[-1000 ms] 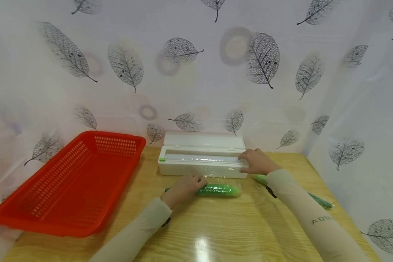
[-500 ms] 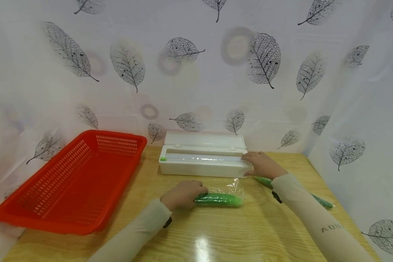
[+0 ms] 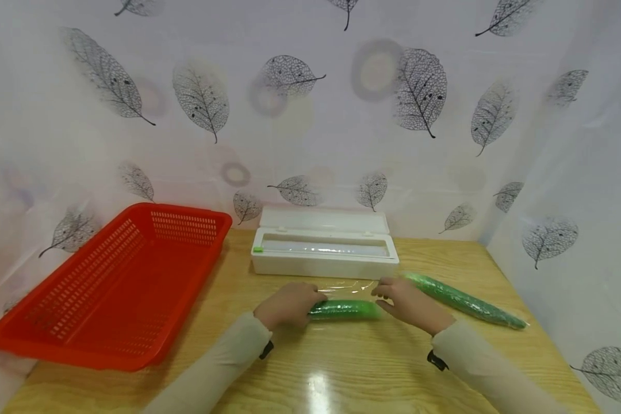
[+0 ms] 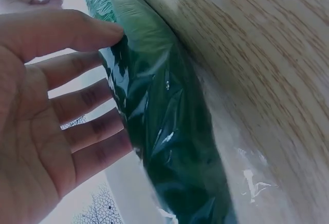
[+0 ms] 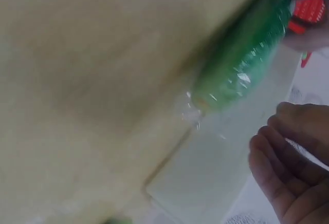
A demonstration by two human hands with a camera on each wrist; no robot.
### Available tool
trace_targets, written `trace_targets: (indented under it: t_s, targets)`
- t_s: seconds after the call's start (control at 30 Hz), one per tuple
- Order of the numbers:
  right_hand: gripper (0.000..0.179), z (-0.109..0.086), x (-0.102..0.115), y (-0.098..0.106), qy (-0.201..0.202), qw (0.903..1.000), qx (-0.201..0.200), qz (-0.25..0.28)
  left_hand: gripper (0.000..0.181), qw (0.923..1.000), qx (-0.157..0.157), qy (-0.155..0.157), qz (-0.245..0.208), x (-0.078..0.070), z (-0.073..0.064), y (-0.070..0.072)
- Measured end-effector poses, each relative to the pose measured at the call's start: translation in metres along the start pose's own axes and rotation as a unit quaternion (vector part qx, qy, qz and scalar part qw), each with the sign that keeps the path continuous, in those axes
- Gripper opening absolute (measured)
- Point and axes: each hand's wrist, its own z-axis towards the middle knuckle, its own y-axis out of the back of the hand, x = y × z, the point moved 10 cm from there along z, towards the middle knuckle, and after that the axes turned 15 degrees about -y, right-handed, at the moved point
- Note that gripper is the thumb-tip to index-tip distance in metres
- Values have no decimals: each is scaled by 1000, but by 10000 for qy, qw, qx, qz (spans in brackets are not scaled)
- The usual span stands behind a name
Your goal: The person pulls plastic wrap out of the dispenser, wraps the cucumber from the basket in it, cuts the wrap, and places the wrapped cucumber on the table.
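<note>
A green cucumber (image 3: 344,309) in clear cling film lies across the table in front of the white film dispenser (image 3: 323,266). My left hand (image 3: 290,305) holds its left part, the thumb on top and the fingers along the far side in the left wrist view. Shiny film (image 4: 252,183) spreads beside the cucumber in that view. My right hand (image 3: 409,302) is by the cucumber's pale right end, its fingers loosely bent and holding nothing. In the right wrist view loose film (image 5: 193,112) sticks out past the cucumber's tip, a little apart from the right fingers (image 5: 272,172).
A second film-wrapped cucumber (image 3: 468,299) lies slantwise at the right. The dispenser's lid (image 3: 323,221) stands raised at the back, with a film roll inside and a green slider (image 3: 258,249) at its left. A red plastic basket (image 3: 129,287) occupies the left side.
The cucumber and my left hand shifted towards me, then slightly back. My right hand has left the dispenser's right end and come down beside the cucumber's tip, uncovering the second cucumber.
</note>
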Motion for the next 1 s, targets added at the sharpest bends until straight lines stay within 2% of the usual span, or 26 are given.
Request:
trace_targets:
  t_s: [0.3,0.5,0.63,0.8,0.9,1.0]
  targets:
    - [30,-7,-8,-35,-645,9933,828,493,51,10000,6,15,63,0,2,-2]
    - [33,-2,-11,-40,-787,9929,837,302,52,10000,15,-18,34,-2,1,0]
    - [37,0,-12,-43,-737,9930,879,295,56,10000,-5,-8,-8,-1,0,-1]
    - [41,1,-11,-47,-660,9922,1018,274,65,9991,13,230,-365,11,-9,-10]
    - [39,1,-10,-47,-684,9917,1059,241,71,9970,-34,410,-651,24,-21,-14]
    - [39,1,-9,-47,-670,9919,1060,184,73,9945,-222,625,-806,40,-38,-13]
